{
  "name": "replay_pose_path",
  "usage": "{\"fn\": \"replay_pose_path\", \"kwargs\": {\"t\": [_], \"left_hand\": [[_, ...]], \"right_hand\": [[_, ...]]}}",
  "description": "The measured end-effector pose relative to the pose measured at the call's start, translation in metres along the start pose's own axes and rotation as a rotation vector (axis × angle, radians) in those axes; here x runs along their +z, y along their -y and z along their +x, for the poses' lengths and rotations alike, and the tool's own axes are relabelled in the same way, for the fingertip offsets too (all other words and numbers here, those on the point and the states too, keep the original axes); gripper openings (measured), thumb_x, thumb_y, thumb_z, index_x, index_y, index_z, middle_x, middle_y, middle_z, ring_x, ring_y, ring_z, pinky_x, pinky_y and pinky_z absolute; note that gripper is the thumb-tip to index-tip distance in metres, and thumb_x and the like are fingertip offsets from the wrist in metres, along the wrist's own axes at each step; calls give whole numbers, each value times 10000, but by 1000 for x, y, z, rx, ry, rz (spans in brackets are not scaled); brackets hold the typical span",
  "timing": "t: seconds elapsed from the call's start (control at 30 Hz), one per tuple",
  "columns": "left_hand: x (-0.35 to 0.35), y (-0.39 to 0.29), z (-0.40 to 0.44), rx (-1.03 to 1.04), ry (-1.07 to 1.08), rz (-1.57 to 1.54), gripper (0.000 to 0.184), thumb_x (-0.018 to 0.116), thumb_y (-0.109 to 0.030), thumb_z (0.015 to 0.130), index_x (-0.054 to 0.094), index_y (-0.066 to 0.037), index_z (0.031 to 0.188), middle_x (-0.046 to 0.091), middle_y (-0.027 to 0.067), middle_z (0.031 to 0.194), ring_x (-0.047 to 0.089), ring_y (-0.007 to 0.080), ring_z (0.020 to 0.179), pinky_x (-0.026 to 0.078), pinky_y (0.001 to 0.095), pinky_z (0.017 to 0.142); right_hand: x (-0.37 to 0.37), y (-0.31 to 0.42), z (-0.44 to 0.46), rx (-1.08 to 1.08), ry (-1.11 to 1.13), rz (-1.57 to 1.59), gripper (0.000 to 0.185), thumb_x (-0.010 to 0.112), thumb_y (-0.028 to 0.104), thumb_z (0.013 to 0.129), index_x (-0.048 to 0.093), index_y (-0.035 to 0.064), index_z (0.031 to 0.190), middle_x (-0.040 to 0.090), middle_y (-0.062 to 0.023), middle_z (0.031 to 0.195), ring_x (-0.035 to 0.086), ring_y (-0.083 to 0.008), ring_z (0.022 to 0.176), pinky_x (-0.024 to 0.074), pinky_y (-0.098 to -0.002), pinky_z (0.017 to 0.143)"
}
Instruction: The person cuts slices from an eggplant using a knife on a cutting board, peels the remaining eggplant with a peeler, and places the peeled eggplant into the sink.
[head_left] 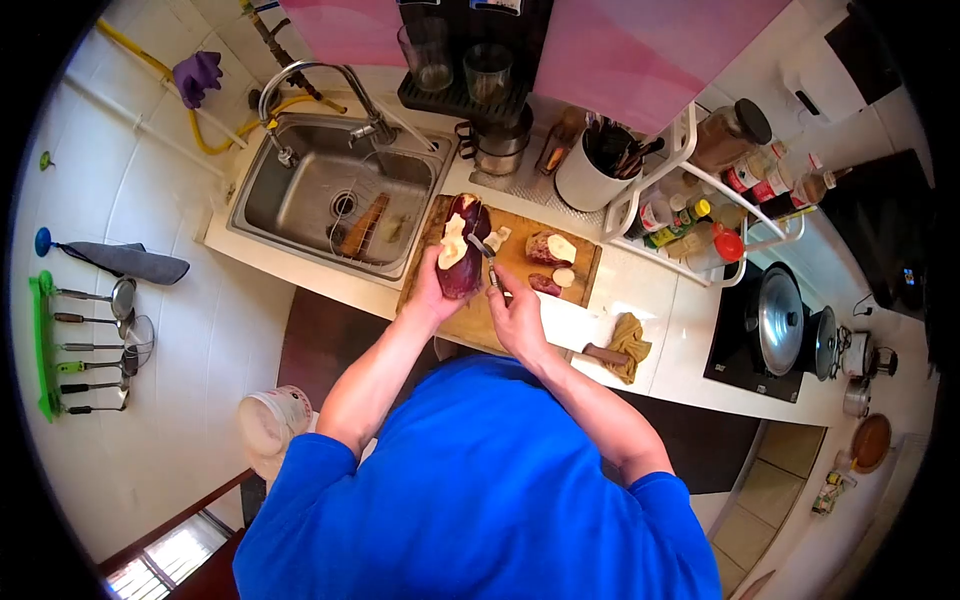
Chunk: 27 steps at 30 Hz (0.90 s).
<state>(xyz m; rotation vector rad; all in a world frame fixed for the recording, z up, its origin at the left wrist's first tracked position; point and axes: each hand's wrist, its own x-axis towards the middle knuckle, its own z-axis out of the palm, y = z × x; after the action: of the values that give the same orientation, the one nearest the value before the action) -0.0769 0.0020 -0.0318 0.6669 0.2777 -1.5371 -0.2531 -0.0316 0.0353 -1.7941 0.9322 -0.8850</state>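
Observation:
My left hand (432, 288) is closed around a large purple-skinned sweet potato (461, 268), partly peeled so pale flesh shows along its upper side. My right hand (517, 318) grips a peeler (488, 254), its head against or very close to the root's right side. Both hands are over a wooden cutting board (482, 325). Cut pieces of the same root (550, 248) lie on the board's right part, with smaller bits beside them. To the right of my right hand lies a knife with a broad blade and brown handle (605, 353).
Left of the board is a steel sink (270, 190) with a tap and a brown elongated item in its rack. A yellowish cloth (628, 345) lies by the knife handle. Behind stand a white utensil holder (590, 180) and a bottle rack (690, 215). A lidded pan (780, 310) sits at right.

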Motion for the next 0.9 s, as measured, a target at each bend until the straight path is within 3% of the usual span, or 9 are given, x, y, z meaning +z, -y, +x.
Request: {"fn": "replay_pose_path", "kwargs": {"t": [0.03,0.1,0.2,0.23,0.37,0.47,0.53,0.57,0.9], "left_hand": [[-5,-2,7,11,27,15,533,536,-514,932,589,-131,1299,678,119,1206,664,301,1063,550,492,887],[1,-4,22,58,43,37,483,532,-484,939,602,-141,1271,685,111,1184,667,286,1043,552,482,860],[3,-2,31,83,12,47,442,520,-456,944,612,-139,1239,689,107,1141,667,283,1003,552,475,815],[5,-1,33,93,-21,33,428,509,-450,942,615,-142,1218,688,101,1103,663,279,968,547,466,786],[1,3,44,87,5,53,431,501,-458,943,616,-146,1218,686,98,1101,659,288,972,544,465,783],[37,1,30,141,-194,-15,481,499,-467,948,589,-108,1255,664,151,1166,644,353,1020,549,508,836],[35,-8,44,223,-220,-56,504,499,-488,945,578,-115,1274,649,156,1192,629,367,1053,538,543,882],[35,-9,49,238,-189,-29,445,550,-488,910,592,-173,1222,661,68,1154,635,259,1020,527,464,810],[58,19,69,469,-436,-217,406,529,-468,928,609,-180,1204,641,15,1206,607,235,1070,496,458,900]], "right_hand": [[-2,10,0,115,42,10,430,609,103,976,574,-64,1370,675,-78,837,505,-82,584,457,-282,542],[-14,31,13,335,116,37,431,578,92,980,553,-88,1371,731,-213,941,625,-182,731,520,-326,692],[-8,13,8,446,124,142,447,578,93,972,548,-82,1382,728,-173,916,578,-135,682,498,-305,633],[-6,10,5,445,101,172,459,579,94,965,545,-78,1389,716,-128,874,526,-96,640,461,-288,573],[-7,4,-2,387,51,159,458,580,96,965,548,-71,1391,715,-136,868,533,-101,639,460,-288,574],[-9,4,-9,446,80,159,449,578,100,967,556,-66,1384,722,-166,906,558,-127,667,487,-303,621],[-3,4,-17,218,66,121,443,584,98,988,543,-61,1400,670,-59,859,510,-87,613,454,-268,552],[-3,7,-18,291,85,112,433,578,101,988,552,-68,1386,651,-65,815,490,-97,615,444,-286,551],[-2,16,-7,290,51,113,459,540,84,985,510,-80,1413,582,-126,723,493,-149,609,440,-324,562]]}}
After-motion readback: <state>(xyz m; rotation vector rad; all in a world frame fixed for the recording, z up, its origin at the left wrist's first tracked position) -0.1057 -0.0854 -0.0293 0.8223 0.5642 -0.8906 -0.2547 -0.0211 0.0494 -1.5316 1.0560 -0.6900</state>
